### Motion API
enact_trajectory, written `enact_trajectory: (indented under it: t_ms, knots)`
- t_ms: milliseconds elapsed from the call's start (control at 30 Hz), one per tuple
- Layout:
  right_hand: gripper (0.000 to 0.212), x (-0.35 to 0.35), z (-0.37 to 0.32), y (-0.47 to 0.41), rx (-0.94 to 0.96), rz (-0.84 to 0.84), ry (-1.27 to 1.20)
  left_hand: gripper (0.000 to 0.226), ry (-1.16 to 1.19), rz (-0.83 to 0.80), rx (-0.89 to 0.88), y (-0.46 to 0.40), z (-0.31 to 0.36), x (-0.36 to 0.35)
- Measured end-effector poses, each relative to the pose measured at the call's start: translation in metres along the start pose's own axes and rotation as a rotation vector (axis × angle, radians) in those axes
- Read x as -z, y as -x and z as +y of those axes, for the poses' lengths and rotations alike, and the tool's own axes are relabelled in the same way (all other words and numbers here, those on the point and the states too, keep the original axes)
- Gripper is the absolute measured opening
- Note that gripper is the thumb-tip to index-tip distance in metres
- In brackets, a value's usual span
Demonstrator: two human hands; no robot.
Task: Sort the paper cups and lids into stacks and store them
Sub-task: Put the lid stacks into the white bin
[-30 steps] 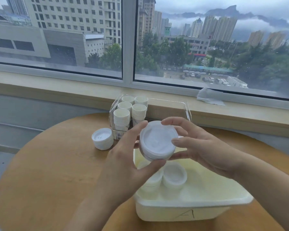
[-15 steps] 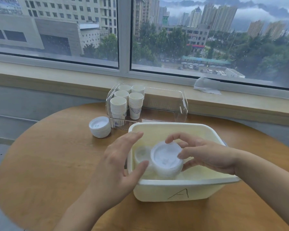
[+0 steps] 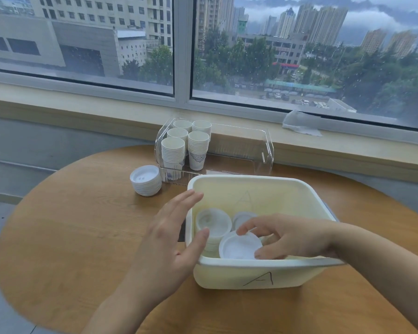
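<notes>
Both hands work at the cream bin (image 3: 258, 276) marked with the letter A. The right hand (image 3: 292, 235) reaches down inside it, and its curled fingers (image 3: 246, 227) hold the near stack of lids (image 3: 239, 245) by the rim, probably to set it on the floor of the bin beside the other lids. The left hand (image 3: 174, 239) is open, with the fingers straight and apart; it holds nothing, and its thumb lies at the left wall of the bin, perhaps to keep the bin from sliding, though I cannot tell if it really touches. Two more lid stacks are in the bin: a taller one (image 3: 212, 222) at the left wall and one (image 3: 243, 218) partly hidden behind the right hand. One lid stack (image 3: 145, 180) is not yet stored; it stands alone on the table (image 3: 70, 237), just beside the clear box (image 3: 241, 150). The paper cups (image 3: 186, 145) stand inside this clear box in several neat stacks at its left end, so I judge the cups are already sorted. The table is round and of light wood. Behind it runs a pale window sill (image 3: 82, 109), where a crumpled white tissue (image 3: 299, 124) lies, and the window (image 3: 182, 44) shows city buildings, trees and grey clouds.
</notes>
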State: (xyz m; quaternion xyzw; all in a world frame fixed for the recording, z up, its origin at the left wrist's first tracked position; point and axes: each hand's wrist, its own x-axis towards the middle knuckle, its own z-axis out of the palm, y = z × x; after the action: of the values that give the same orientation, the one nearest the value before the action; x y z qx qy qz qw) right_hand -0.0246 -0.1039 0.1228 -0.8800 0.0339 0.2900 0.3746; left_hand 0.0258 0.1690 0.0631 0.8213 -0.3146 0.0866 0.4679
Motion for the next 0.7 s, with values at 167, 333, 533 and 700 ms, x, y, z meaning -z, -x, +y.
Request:
enact_trajectory:
  t_ms: [167, 333, 533, 700]
  knots:
    - [0.048, -0.006, -0.011, -0.001, -0.040, 0.030, 0.175, 0.058, 0.003, 0.003, 0.004, 0.001, -0.001, 0.000]
    - [0.045, -0.002, -0.010, -0.005, -0.026, 0.017, 0.242, 0.057, 0.002, 0.009, -0.001, 0.001, -0.001, 0.001]
    - [0.038, 0.004, -0.003, -0.009, -0.036, 0.032, 0.199, 0.059, 0.013, -0.003, -0.007, -0.001, -0.003, 0.000]
    - [0.040, 0.002, -0.006, -0.013, -0.014, -0.024, 0.202, 0.059, 0.025, -0.003, -0.004, 0.000, -0.005, 0.000]
